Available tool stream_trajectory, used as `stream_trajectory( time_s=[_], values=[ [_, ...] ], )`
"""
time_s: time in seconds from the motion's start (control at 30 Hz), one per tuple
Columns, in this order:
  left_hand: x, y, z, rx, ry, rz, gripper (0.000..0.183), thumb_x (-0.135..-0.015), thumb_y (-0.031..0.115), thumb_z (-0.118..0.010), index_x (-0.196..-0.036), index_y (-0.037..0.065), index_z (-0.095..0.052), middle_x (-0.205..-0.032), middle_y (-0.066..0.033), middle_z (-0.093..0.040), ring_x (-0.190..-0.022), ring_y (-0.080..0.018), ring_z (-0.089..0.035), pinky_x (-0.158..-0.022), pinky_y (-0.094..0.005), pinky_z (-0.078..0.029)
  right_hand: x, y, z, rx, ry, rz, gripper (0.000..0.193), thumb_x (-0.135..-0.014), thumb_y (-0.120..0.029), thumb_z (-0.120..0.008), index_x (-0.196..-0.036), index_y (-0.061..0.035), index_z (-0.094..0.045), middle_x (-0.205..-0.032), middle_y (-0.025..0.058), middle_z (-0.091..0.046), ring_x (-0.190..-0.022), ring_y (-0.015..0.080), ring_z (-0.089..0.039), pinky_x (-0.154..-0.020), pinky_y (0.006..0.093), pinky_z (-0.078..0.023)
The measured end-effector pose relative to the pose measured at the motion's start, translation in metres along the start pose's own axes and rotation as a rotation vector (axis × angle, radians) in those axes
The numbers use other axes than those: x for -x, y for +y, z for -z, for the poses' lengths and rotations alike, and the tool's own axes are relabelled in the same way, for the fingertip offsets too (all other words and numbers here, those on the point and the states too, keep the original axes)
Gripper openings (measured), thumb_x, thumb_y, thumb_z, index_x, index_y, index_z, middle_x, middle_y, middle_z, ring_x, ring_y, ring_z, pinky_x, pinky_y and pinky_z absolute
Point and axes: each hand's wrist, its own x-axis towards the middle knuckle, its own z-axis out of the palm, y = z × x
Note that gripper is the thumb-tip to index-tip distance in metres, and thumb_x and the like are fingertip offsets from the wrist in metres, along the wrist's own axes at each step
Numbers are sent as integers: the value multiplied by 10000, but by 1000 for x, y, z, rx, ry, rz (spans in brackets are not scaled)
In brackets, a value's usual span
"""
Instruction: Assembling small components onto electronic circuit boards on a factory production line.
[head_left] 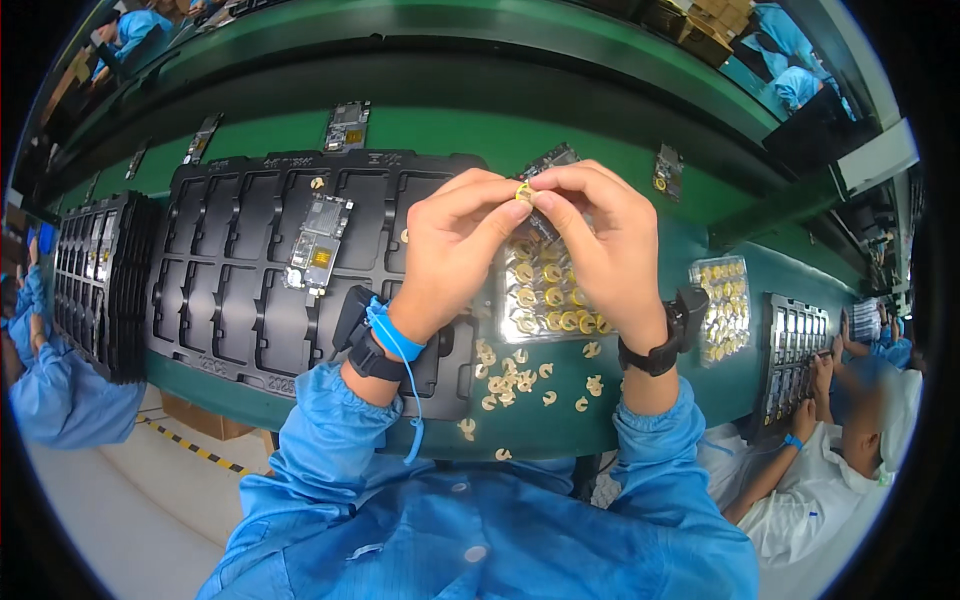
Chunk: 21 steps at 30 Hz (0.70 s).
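In front of me, both hands meet fingertip to fingertip over the green bench. My left hand [455, 245] and my right hand [612, 245] pinch a small round yellow piece [524, 191] between thumbs and forefingers. Behind the fingers lies a dark circuit board [552, 158], partly covered by my hands. Beneath and between the hands sits a clear plastic tray [515, 325] of round yellow pieces in rows. Small pale C-shaped scraps [510, 378] are scattered near the front edge. A blue strap with a cord circles my left wrist; both wrists wear black bands.
At the left a large black compartment tray [215, 300] carries a circuit board [318, 245]; stacked black trays [100, 290] stand beyond it. More boards [347, 126] lie along the green strip behind. To the right are another clear tray [722, 310], a black tray [790, 350] and a co-worker [830, 470].
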Motion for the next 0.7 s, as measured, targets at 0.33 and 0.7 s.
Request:
stream_trajectory(
  time_s=[0.33, 0.7],
  values=[
    [-2, -10, 8, 109, -37, 46, 51, -954, -49, -753, -1002, -67, -757, -1001, -85, -710, -903, -142, -680, -812, -278, -552, 3, 0, 10, 150, -102, 187, 165, -943, 10, -718, -1103, 36, -748, -1007, 153, -722, -911, 304, -697, -797, 372, -565],
    [0, 6, 0, 135, 4, 80, 83, -997, -14, -720, -1040, -75, -758, -1024, -96, -696, -909, -148, -686, -787, -286, -592, 8, -5, 0, 74, 24, 138, 123, -936, 21, -740, -1057, 42, -739, -973, 147, -724, -843, 251, -711, -729, 327, -557]
  ],
)
